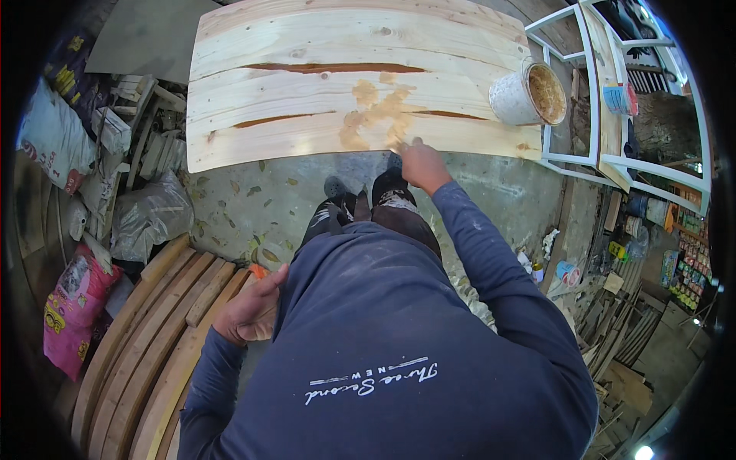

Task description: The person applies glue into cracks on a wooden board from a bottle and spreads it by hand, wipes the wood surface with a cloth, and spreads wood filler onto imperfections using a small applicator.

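Note:
A pale wooden tabletop (268, 92) lies before me, with dark brown lengthwise cracks and smeared tan filler (376, 115) in the middle. My right hand (423, 165) is closed at its near edge, right beside the filler. Whatever its fingers grip is too small and hidden to name. Low at my left side, by my shirt, my left hand (253, 310) has curled fingers. A small orange piece (259, 271) shows just past them; its kind is unclear. On the right end of the tabletop, a white bucket (512, 98) of tan paste sits tilted.
White metal frames (594, 77) stand right of the tabletop, a small tub (619, 100) on one. Curved timber pieces (146, 345) are stacked at lower left. Plastic bags (153, 218), a pink sack (77, 310) and wood scraps lie left; more scrap timber (629, 322) lies right.

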Demonstrator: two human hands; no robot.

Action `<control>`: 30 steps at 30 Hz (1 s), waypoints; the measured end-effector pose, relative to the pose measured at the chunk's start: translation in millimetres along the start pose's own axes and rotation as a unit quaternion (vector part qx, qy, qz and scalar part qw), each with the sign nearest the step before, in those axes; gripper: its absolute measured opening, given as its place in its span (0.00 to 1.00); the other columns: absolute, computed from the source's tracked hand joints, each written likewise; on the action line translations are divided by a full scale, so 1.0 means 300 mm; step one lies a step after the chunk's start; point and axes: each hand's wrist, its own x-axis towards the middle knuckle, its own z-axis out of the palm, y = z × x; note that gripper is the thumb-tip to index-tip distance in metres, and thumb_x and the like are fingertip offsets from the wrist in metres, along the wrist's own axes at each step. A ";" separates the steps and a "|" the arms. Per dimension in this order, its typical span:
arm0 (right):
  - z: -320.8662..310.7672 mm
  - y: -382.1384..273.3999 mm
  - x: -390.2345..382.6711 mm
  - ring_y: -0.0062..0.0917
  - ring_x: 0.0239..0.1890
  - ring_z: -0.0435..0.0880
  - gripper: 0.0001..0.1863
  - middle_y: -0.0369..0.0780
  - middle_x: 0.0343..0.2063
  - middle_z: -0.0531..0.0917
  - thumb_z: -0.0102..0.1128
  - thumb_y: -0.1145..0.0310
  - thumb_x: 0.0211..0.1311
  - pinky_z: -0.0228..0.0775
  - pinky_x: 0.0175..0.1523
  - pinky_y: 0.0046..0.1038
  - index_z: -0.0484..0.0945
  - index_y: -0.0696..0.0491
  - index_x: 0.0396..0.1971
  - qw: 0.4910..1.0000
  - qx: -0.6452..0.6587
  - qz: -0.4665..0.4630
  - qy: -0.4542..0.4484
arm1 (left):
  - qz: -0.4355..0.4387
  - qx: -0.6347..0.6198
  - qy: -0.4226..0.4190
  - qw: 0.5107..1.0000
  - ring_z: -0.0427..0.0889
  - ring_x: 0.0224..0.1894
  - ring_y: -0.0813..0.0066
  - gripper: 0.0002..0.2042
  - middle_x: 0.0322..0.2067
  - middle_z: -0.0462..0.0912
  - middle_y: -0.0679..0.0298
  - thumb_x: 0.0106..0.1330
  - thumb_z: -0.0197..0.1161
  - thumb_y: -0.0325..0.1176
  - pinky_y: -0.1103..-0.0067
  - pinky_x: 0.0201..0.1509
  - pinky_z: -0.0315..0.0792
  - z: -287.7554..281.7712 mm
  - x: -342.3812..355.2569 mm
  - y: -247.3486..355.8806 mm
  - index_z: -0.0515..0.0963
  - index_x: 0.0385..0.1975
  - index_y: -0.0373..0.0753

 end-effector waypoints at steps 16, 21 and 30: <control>0.102 -0.044 -0.105 0.48 0.39 0.87 0.16 0.54 0.41 0.80 0.61 0.74 0.59 0.82 0.41 0.45 0.81 0.56 0.48 0.996 0.038 0.004 0.081 | 0.004 0.017 0.009 1.000 0.79 0.64 0.56 0.36 0.69 0.70 0.45 0.81 0.46 0.57 0.65 0.66 0.78 -0.028 -0.002 -0.028 0.55 0.76 0.33; 0.063 -0.052 -0.073 0.50 0.42 0.88 0.19 0.56 0.45 0.80 0.61 0.74 0.57 0.83 0.45 0.46 0.80 0.56 0.50 0.998 0.048 0.050 0.006 | -0.035 0.038 -0.006 0.999 0.79 0.65 0.56 0.36 0.68 0.71 0.46 0.81 0.46 0.57 0.65 0.66 0.78 -0.029 -0.006 -0.018 0.56 0.76 0.33; -0.060 0.178 -0.163 0.46 0.50 0.86 0.14 0.53 0.39 0.87 0.57 0.71 0.61 0.81 0.53 0.46 0.83 0.58 0.45 0.982 0.052 0.177 -0.029 | -0.023 0.006 0.030 0.999 0.81 0.62 0.56 0.35 0.66 0.74 0.47 0.81 0.46 0.57 0.63 0.63 0.80 0.007 0.029 -0.008 0.59 0.74 0.34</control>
